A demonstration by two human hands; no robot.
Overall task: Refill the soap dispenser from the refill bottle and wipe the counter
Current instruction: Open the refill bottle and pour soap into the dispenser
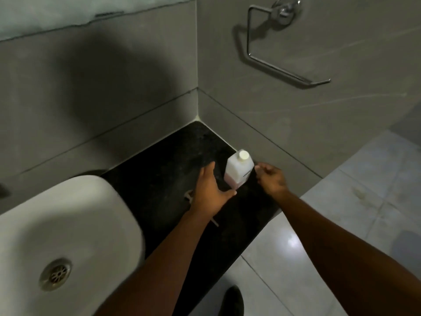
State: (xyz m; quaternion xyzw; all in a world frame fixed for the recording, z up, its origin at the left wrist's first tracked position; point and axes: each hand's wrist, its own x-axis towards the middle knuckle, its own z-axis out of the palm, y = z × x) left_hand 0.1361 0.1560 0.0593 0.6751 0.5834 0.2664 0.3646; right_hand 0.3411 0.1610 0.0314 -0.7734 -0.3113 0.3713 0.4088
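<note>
A white square bottle (pixel 239 172) with a round white cap stands upright on the black counter (pixel 164 169), close to the right wall. Pinkish liquid shows low inside it. My left hand (pixel 209 192) lies just left of the bottle, fingers spread, thumb reaching toward its base. My right hand (pixel 272 179) hovers on the bottle's right side, fingers loosely curled, fingertips close to it but holding nothing. A white pump head (pixel 188 195) with its tube lies flat on the counter, mostly hidden under my left hand and wrist.
A white sink basin (pixel 68 224) with a metal drain (pixel 55 273) fills the lower left. Grey tiled walls meet in a corner behind the counter. A metal holder (pixel 280 69) hangs on the right wall. Light floor tiles (pixel 341 224) lie past the counter's right edge.
</note>
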